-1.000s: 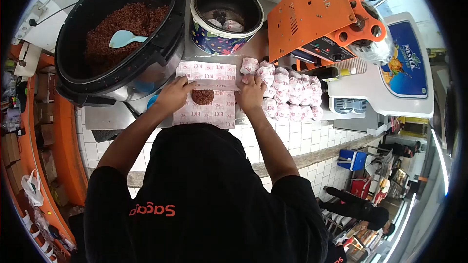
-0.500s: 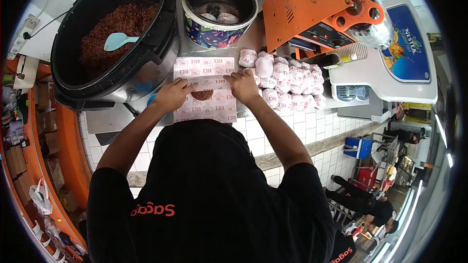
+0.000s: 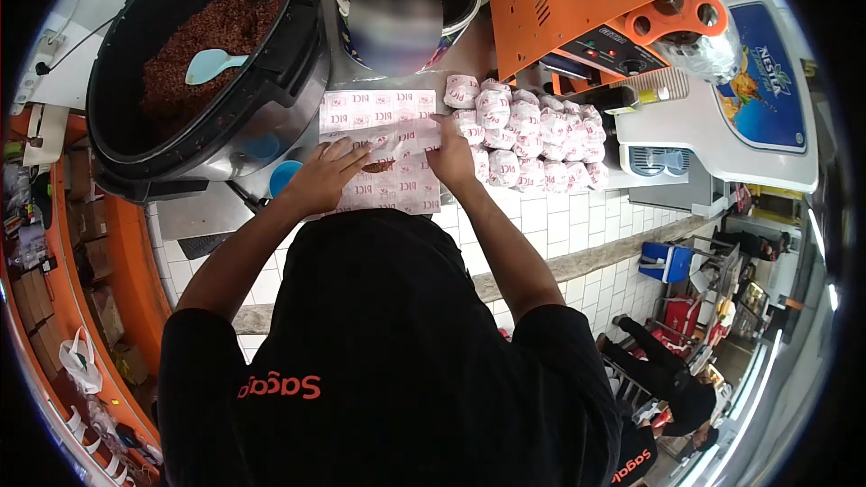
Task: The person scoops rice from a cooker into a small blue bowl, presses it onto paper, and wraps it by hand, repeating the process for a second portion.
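On the counter lies a printed wrapping paper (image 3: 397, 194), its far part folded over toward me. A small portion of reddish-brown rice (image 3: 379, 166) shows under the fold, mostly covered. My left hand (image 3: 327, 176) rests on the sheet's left side with fingers stretched out over the paper beside the rice. At the right edge, my right hand (image 3: 453, 155) pinches the folded paper between thumb and fingers. More printed paper (image 3: 374, 106) lies flat just beyond. Close to my right hand sits a stack of wrapped rice bundles (image 3: 528, 133).
A large cooker (image 3: 302, 81) of reddish-brown rice, with a pale blue scoop (image 3: 209, 66) inside, stands left. Behind the paper is a round pot (image 3: 465, 22), partly hidden by a blur. An orange machine (image 3: 568, 9) is back right; a co-worker (image 3: 672, 379) is farther right.
The fold of paper has come nearer to me and covers more of the rice. My left hand has moved right, its fingers now spread. The view has shifted slightly.
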Demonstrator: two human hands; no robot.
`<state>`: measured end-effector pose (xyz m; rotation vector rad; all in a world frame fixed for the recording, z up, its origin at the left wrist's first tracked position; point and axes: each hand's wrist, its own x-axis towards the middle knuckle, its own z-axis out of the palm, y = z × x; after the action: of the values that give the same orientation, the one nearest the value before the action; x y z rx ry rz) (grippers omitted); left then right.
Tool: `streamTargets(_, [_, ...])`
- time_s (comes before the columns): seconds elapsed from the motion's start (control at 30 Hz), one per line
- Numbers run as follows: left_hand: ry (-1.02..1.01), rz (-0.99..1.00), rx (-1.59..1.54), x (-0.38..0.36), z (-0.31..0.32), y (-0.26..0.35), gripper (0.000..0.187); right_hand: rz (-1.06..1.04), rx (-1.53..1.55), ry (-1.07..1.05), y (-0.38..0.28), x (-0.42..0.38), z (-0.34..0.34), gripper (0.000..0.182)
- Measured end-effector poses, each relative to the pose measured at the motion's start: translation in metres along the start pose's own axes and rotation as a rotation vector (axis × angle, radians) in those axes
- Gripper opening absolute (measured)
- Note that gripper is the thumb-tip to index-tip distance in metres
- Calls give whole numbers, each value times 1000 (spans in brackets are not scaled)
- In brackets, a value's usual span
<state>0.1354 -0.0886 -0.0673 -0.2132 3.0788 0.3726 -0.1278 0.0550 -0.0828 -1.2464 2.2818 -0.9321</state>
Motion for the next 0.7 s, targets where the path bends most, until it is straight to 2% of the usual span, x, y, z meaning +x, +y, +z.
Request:
streamTargets(0.07, [-7,-15,-42,1,4,2,63,97,80,46,-9,-1,0,77])
streamTargets(0.1, [-11,-27,-63,1,4,4,64,119,167,79,-8,-4,0,87])
streamTargets(0.2, [26,-44,-107,1,5,13,63,64,-88,9,-6,-16,15,93])
streamTargets(0.23, [15,-42,-94,3,6,12,64,192,-6,-81,-10,-19,10,101])
streamTargets(0.33, [-5,-62,-74,1,8,19,69,396,232,-25,-29,-31,-7,103])
streamTargets(0.4, [0,-80,-67,-1,6,23,76,31,-5,138,-18,-38,8,98])
streamTargets(0.47, [12,-91,-129,-1,2,27,84,412,261,-70,-21,-48,-8,97])
streamTargets(0.5, [19,-102,-164,-1,-1,31,88,379,319,4,-24,-47,-8,98])
streamTargets(0.6, [-30,-129,-114,1,-8,40,94,554,576,-264,-35,-46,-14,97])
streamTargets(0.63, [-6,-131,-95,2,-8,41,89,622,681,-309,-34,-43,-18,93])
streamTargets(0.7, [42,-140,-57,2,0,45,77,707,774,-235,-32,-31,-22,91])
